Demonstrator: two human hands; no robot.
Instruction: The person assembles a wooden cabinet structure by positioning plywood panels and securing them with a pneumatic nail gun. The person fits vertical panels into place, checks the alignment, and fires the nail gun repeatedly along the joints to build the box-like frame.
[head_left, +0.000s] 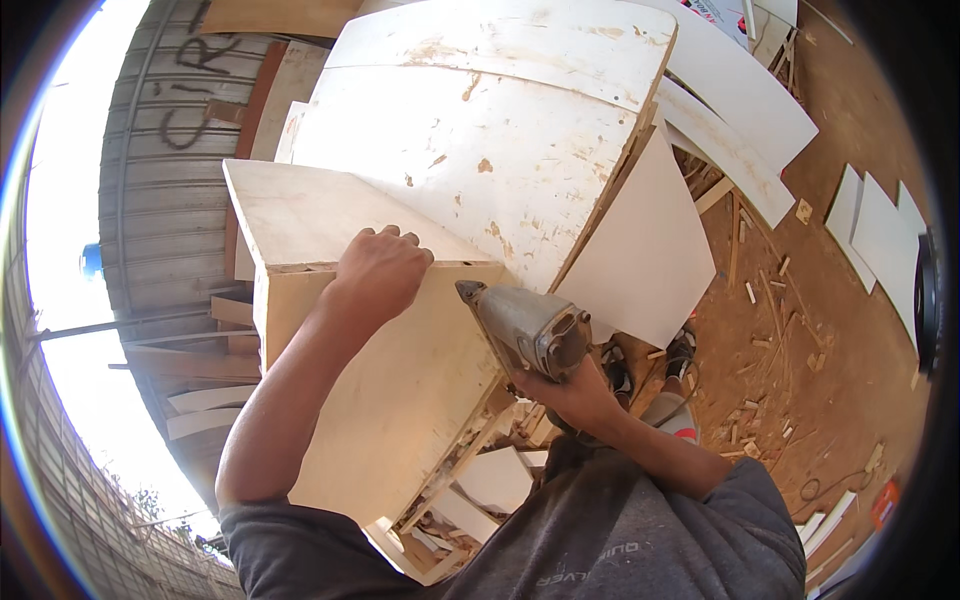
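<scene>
My left hand [378, 270] grips the top edge of a pale plywood box [400, 400], fingers curled over where its top panel [300, 215] meets the front face. My right hand [572, 395] is closed around the handle of a grey pneumatic nail gun [525, 325]. The gun's nose presses against the box's upper right edge, just right of my left hand. A large white worn board [480, 150] lies on the box behind the gun.
More white boards [740, 110] lean at the upper right, and cut white panels [880, 235] lie on the brown dirt floor among wood scraps [770, 330]. A corrugated metal wall [165, 200] stands at left. Offcuts [480, 490] pile below the box.
</scene>
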